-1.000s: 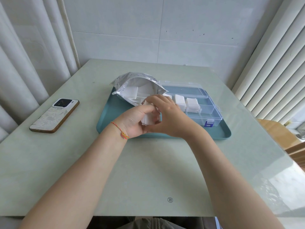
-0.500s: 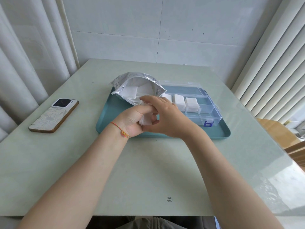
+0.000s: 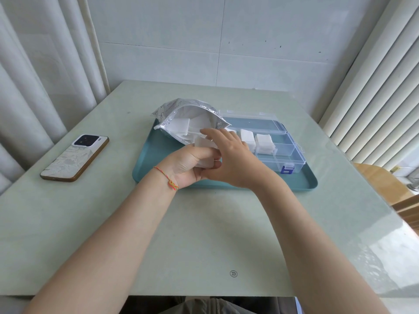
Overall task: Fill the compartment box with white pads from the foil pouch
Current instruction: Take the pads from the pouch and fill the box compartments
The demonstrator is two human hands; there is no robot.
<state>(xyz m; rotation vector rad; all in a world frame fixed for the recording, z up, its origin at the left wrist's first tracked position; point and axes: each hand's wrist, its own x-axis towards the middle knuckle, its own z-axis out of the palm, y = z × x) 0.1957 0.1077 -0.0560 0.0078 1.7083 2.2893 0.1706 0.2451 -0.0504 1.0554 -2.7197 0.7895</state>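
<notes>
A silver foil pouch (image 3: 181, 109) lies open on the left part of a teal tray (image 3: 154, 159), with loose white pads (image 3: 181, 126) in its mouth. A clear compartment box (image 3: 283, 155) sits on the tray's right part, lid open, with stacks of white pads (image 3: 264, 143) in its left compartments. My left hand (image 3: 183, 166) grips a stack of white pads (image 3: 204, 152) over the tray's front. My right hand (image 3: 231, 157) is closed round the same stack, fingers over its top and thumb under it. It hides part of the box.
A phone (image 3: 74, 157) in a patterned case lies on the pale green table (image 3: 204, 234) left of the tray. Curtains hang on the left, blinds on the right, and a tiled wall stands behind. A wooden chair edge (image 3: 381, 182) shows at right.
My right hand's fingers have stretched up over the stack toward the pouch mouth, and more of the pad stack shows between my hands. Both hands stay over the tray's front.
</notes>
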